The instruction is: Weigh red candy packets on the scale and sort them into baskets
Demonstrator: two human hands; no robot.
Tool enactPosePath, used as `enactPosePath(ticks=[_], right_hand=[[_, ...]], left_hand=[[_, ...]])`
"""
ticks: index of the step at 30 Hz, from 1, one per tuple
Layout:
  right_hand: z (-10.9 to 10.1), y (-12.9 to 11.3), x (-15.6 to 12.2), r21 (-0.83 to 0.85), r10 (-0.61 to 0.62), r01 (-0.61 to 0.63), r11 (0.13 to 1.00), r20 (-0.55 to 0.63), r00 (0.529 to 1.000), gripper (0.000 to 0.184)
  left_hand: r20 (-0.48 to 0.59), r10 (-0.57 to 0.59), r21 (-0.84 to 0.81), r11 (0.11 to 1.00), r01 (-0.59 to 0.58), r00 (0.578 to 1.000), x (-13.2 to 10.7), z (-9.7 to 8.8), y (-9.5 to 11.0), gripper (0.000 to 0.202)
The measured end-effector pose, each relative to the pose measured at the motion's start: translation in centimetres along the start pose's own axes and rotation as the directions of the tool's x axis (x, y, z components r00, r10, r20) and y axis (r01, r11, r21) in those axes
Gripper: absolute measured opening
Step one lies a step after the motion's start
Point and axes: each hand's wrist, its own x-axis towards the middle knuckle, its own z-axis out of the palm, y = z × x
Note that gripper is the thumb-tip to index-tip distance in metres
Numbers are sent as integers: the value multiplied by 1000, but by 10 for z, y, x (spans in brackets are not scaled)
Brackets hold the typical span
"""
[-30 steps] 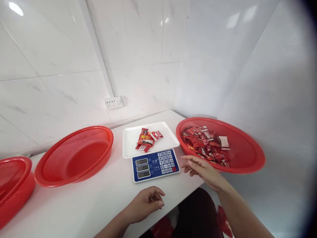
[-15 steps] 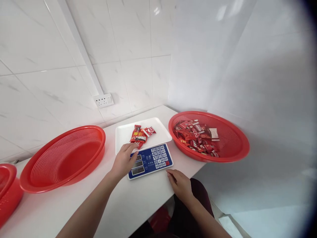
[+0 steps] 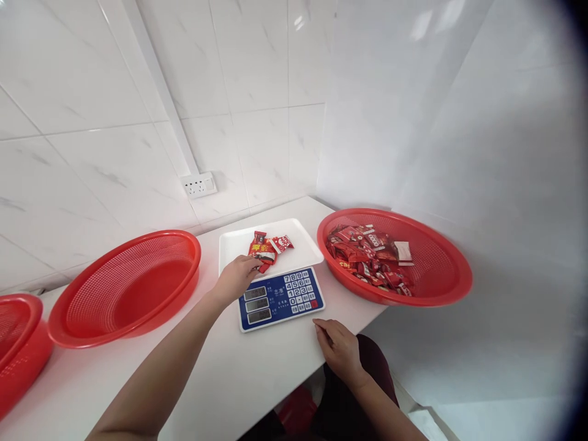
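Note:
A small pile of red candy packets [image 3: 269, 247] lies on the white tray [image 3: 298, 240] of a blue-faced digital scale [image 3: 281, 297]. My left hand [image 3: 237, 277] reaches over the tray's front left edge, fingers curled and pinching the nearest packet of the pile. My right hand [image 3: 339, 348] rests on the white counter [image 3: 215, 373] by its front edge, just right of the scale, fingers loosely bent and holding nothing. A red mesh basket [image 3: 441, 288] with several red candy packets [image 3: 370, 257] sits to the right of the scale.
An empty red mesh basket [image 3: 126, 288] stands left of the scale, and another red basket [image 3: 21, 334] sits at the far left edge. White tiled walls close the back and right, with a wall socket [image 3: 199, 184] behind the scale.
My left hand came up from the counter's front edge to the tray and closed on the packets. My right hand drew back from the right basket to the counter edge.

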Motion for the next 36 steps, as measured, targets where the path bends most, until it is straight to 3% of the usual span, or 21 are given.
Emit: enactPosePath(ticks=[3, 6, 9, 12, 15, 18, 21, 24, 26, 28, 32, 34, 36], right_hand=[[1, 1, 0, 21, 2, -2, 1000, 11, 1000, 22], [1, 2, 0, 41, 0, 0, 999, 8, 1000, 21], [1, 2, 0, 53, -11, 12, 999, -7, 1000, 20], [2, 2, -1, 56, -24, 25, 998, -18, 1000, 20], [2, 2, -1, 32, -33, 33, 999, -15, 999, 20], [2, 3, 0, 13, -20, 20, 1000, 5, 1000, 22], [0, 0, 1, 10, 2, -3, 1000, 10, 1000, 22], [-1, -7, 4, -5, 65, -65, 998, 19, 998, 22], [-1, -12, 7, -14, 123, -123, 992, -15, 992, 22], [2, -16, 9, -41, 130, -134, 990, -76, 989, 21], [10, -16, 9, -118, 124, -138, 983, -118, 985, 21], [11, -15, 7, -136, 122, -139, 981, -124, 985, 21], [12, -14, 7, -147, 125, -145, 978, -134, 983, 22]], left_hand=[[-79, -28, 5, 1000, 29, 996, -3, -2, 0, 26], [-204, -69, 12, 997, 73, 977, -12, -19, -5, 28], [-382, -180, 80, 971, 226, 906, -29, -49, -16, 26], [-466, -343, 155, 876, 458, 815, -48, -80, -32, 26], [-494, -342, 238, 831, 502, 800, -63, -89, -45, 30], [-457, -222, 239, 902, 360, 861, -69, -70, -43, 30], [-386, -45, 158, 981, 115, 921, -70, -31, -25, 27], [-315, 158, 45, 987, -151, 936, -75, 13, 1, 23], [-184, 314, -62, 942, -329, 932, -83, 37, 16, 23], [-13, 457, -187, 873, -451, 889, -91, 56, 27, 24], [197, 566, -386, 795, -467, 801, -103, 79, 35, 27], [240, 552, -465, 787, -405, 799, -105, 83, 34, 26], [272, 491, -546, 787, -288, 827, -104, 84, 31, 25]])
